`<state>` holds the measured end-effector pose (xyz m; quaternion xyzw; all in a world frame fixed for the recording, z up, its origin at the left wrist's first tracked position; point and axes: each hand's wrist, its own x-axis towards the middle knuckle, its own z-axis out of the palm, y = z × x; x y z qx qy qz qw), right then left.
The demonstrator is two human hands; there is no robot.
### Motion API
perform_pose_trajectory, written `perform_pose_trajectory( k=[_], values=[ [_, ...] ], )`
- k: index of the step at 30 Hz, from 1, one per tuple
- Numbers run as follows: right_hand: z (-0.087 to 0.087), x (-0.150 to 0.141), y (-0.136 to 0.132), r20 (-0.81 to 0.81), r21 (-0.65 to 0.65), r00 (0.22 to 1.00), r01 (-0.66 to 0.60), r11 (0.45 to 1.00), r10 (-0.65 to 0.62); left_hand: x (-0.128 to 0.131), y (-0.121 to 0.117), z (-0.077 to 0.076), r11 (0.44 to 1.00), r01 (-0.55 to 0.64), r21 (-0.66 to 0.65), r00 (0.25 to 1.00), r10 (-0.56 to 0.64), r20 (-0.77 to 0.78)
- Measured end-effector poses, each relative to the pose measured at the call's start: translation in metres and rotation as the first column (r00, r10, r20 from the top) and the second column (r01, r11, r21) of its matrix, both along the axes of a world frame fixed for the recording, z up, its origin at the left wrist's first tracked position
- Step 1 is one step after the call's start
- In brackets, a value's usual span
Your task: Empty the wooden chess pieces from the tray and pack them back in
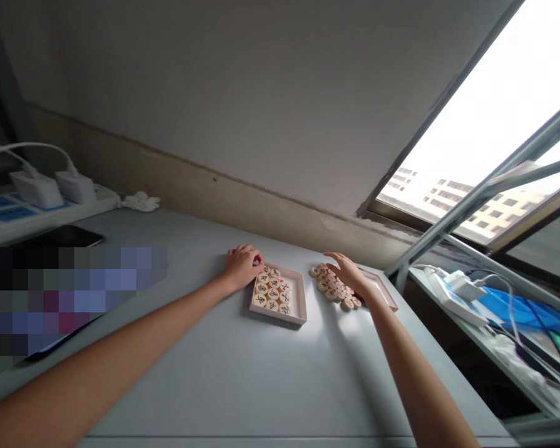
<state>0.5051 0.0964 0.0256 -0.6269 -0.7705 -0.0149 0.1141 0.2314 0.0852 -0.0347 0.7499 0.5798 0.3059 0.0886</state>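
Observation:
A shallow pale box (298, 298) lies on the grey table (224, 361), partly filled with round wooden chess pieces (273, 291) in rows. My left hand (241, 264) rests at the box's far left corner with its fingers curled; I cannot see anything in them. A loose heap of the same wooden pieces (332, 289) lies to the right of the box. My right hand (350, 274) lies over this heap with fingers stretched out, touching the pieces. The box lid (383, 287) lies partly hidden behind that hand.
A white power strip (42, 208) with plugged chargers and a dark phone (65, 236) sit at the far left. A crumpled white thing (140, 201) lies by the wall. A window frame (471, 199) and a lower shelf with cables (494, 305) stand to the right.

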Motion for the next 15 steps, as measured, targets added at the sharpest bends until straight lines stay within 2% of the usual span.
perform_pose_trajectory(
  k=[2, 3, 6, 10, 13, 15],
  values=[
    [-0.001, -0.018, -0.008, -0.038, 0.038, 0.992, -0.118, 0.992, 0.12, 0.0, -0.001, 0.001, 1.0, -0.001, 0.001, 1.0, 0.001, -0.002],
    [-0.002, -0.029, -0.013, -0.063, 0.033, 0.974, -0.216, 0.976, 0.218, 0.0, -0.001, 0.001, 1.0, -0.002, 0.0, 1.0, 0.002, -0.003],
    [-0.003, -0.066, -0.032, -0.041, -0.055, 0.885, -0.465, 0.883, 0.464, 0.0, -0.002, 0.003, 1.0, 0.001, -0.004, 1.0, -0.001, -0.005],
    [-0.004, -0.09, -0.05, 0.077, -0.102, 0.895, -0.431, 0.897, 0.439, 0.0, -0.002, 0.003, 1.0, -0.012, -0.009, 1.0, 0.012, -0.015],
    [-0.006, -0.084, -0.053, -0.001, -0.19, 0.9, -0.428, 0.884, 0.436, 0.0, -0.001, 0.002, 1.0, -0.011, -0.008, 1.0, 0.01, -0.019],
    [-0.009, -0.077, -0.052, -0.077, -0.184, 0.891, -0.454, 0.872, 0.448, 0.0, 0.0, 0.001, 1.0, -0.009, -0.003, 1.0, 0.009, -0.018]
  ],
)
